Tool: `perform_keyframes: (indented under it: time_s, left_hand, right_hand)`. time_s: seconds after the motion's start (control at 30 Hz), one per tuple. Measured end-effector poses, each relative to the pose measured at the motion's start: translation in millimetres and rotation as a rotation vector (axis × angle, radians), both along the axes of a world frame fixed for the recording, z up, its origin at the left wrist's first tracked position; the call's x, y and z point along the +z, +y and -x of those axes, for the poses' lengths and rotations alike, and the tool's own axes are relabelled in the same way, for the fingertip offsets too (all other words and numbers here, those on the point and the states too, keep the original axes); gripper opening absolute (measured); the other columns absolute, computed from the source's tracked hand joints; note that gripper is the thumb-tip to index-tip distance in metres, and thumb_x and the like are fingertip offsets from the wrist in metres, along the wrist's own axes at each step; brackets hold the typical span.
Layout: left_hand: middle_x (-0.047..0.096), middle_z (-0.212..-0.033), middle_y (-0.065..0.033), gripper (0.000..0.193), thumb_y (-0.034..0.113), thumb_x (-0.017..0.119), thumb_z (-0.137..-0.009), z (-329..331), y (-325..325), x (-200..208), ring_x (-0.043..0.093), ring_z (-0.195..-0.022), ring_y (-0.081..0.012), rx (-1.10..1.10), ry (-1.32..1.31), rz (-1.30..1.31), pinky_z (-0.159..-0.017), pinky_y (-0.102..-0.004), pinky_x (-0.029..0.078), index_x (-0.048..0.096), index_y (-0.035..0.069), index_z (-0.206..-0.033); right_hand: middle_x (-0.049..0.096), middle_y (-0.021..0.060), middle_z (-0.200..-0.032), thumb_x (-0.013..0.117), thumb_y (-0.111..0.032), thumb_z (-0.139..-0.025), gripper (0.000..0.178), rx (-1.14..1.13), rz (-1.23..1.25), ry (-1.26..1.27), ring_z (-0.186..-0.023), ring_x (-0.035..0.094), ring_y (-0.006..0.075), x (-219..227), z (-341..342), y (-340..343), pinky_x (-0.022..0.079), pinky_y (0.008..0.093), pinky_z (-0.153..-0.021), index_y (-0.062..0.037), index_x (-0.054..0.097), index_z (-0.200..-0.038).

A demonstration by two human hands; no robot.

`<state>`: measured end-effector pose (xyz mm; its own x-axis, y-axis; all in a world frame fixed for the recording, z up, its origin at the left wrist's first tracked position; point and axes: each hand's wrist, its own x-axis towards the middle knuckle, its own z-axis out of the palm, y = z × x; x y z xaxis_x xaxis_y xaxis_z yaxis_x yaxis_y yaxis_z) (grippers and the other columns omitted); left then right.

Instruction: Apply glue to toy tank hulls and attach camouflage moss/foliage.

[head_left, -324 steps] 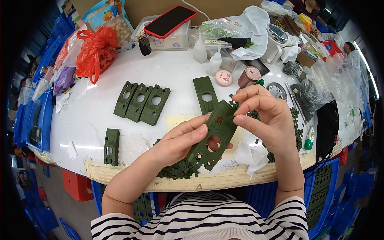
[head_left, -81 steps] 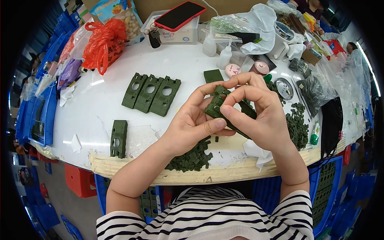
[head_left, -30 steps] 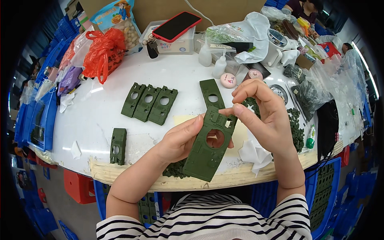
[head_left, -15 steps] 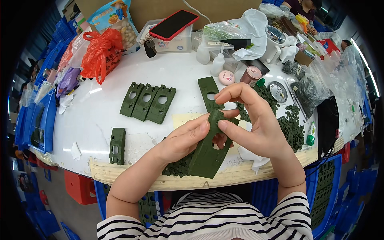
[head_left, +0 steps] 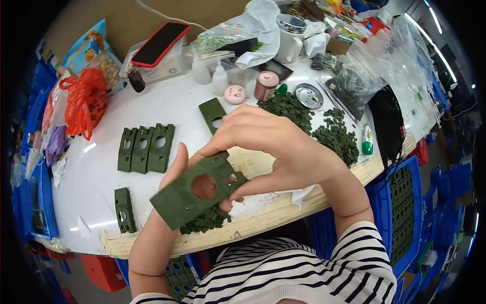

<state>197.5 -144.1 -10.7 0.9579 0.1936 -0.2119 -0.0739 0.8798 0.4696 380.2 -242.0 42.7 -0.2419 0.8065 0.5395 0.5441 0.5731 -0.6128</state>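
Note:
A dark green plastic model part (head_left: 177, 202) with a large round hole is held tilted above the table's near edge. My left hand (head_left: 176, 167) is closed on it from behind; its thumb shows above the part, while most fingers are hidden. With thumb and fingers, my right hand (head_left: 278, 144) grips the notched end. A similar green part (head_left: 211, 110) lies just beyond my right hand. Under the held part is a heap of small green pieces (head_left: 210, 219). Three matching parts (head_left: 146, 148) lie side by side to the left, and a single one (head_left: 124, 210) lies nearer me.
Heaps of small green pieces (head_left: 336, 139) lie right, by a round metal lid (head_left: 309, 96) and a green-white glue bottle (head_left: 367, 139). Farther back are white squeeze bottles (head_left: 220, 80), a pink jar (head_left: 266, 85), a red-edged phone (head_left: 160, 44) and a red plastic bag (head_left: 85, 101).
The held part has swung from steeply slanted to nearly level, its holed face toward me. My right hand has moved over its notched end. The whole view has shifted and turned.

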Motion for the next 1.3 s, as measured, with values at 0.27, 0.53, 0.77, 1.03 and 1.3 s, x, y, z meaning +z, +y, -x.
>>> perform_keyframes:
  time_s: [0.27, 0.53, 0.77, 1.03, 1.3]
  left_hand:
    - [0.041, -0.132, -0.0212, 0.08, 0.027, 0.071, -0.081, -14.4, -9.7, 2.2, 0.055, -0.111, -0.034, 0.155, -0.169, -0.59, -0.093, -0.0471, 0.049, 0.021, 0.009, -0.141]
    - [0.045, -0.128, -0.0184, 0.074, 0.02, 0.068, -0.083, -8.4, -4.3, -1.4, 0.056, -0.109, -0.0328, 0.136, -0.091, -0.614, -0.091, -0.0454, 0.052, 0.023, 0.005, -0.14]
    - [0.044, -0.129, -0.0192, 0.07, 0.01, 0.064, -0.084, -12.2, -5.2, -3.8, 0.056, -0.11, -0.0326, 0.098, -0.141, -0.579, -0.092, -0.046, 0.051, 0.023, 0.005, -0.14]
    - [0.042, -0.133, -0.023, 0.073, 0.013, 0.067, -0.083, -13.7, -1.6, -5.4, 0.057, -0.109, -0.0345, 0.102, -0.136, -0.58, -0.09, -0.0452, 0.053, 0.023, 0.006, -0.14]
    - [0.042, -0.133, -0.0218, 0.074, 0.013, 0.069, -0.081, -13.3, -2.0, -3.0, 0.056, -0.111, -0.0353, 0.089, -0.124, -0.577, -0.09, -0.0448, 0.052, 0.023, 0.006, -0.139]
  right_hand:
    - [0.059, 0.0079, -0.101, 0.083, -0.027, -0.064, 0.061, -0.377, -0.052, 0.004, -0.092, 0.053, 0.0243, -19.9, 0.4, -13.1, 0.043, 0.0334, -0.08, -0.0039, 0.057, -0.114]
    - [0.063, 0.0091, -0.077, 0.068, -0.008, -0.079, 0.013, -0.728, 0.115, -0.014, -0.07, 0.062, 0.0181, -22.2, -59.8, -72.7, 0.049, 0.0298, -0.064, 0.0006, 0.063, -0.088]
    - [0.064, 0.0108, -0.072, 0.068, -0.007, -0.073, 0.008, -1.017, 0.588, -0.409, -0.071, 0.062, 0.0273, -49.7, -109.2, -118.4, 0.047, 0.0379, -0.063, -0.003, 0.063, -0.078]
    - [0.062, 0.0109, -0.072, 0.069, -0.004, -0.071, 0.009, -1.003, 0.575, -0.377, -0.067, 0.061, 0.0263, -55.6, -109.1, -114.2, 0.047, 0.0368, -0.062, -0.0014, 0.061, -0.075]
    - [0.062, 0.0119, -0.067, 0.063, -0.001, -0.073, 0.008, -1.045, 0.476, -0.285, -0.061, 0.062, 0.0247, -54.8, -108.5, -116.8, 0.048, 0.0316, -0.058, 0.0021, 0.057, -0.076]
